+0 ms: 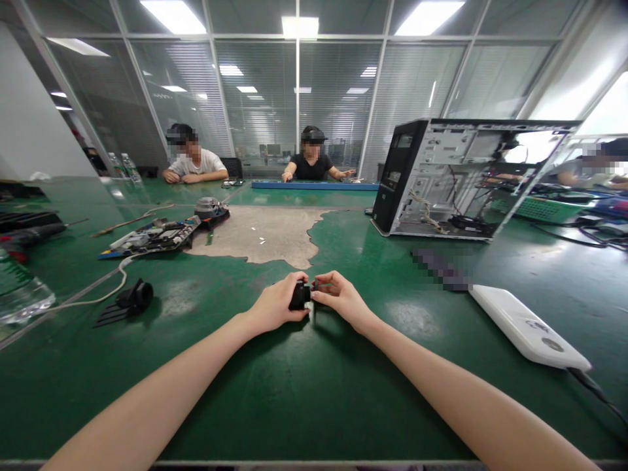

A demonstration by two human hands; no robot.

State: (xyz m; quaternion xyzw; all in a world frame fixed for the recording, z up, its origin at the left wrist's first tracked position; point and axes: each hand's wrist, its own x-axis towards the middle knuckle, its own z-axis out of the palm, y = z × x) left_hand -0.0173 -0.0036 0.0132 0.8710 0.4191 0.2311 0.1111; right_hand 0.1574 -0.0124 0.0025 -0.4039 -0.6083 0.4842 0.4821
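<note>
My left hand is wrapped round a small black cylindrical part, which looks like a lens or camera body and points right. Just to its right, my right hand pinches a small dark ring-like piece between thumb and fingers. Both hands are close together above the green table, with only a narrow gap between the two pieces. The fingers partly hide both parts, so I cannot tell their exact kind.
An open computer case stands at the back right. A white power bank with a cable lies right. Left are a black plastic part, a circuit board assembly and a plastic bottle. Co-workers sit across the table.
</note>
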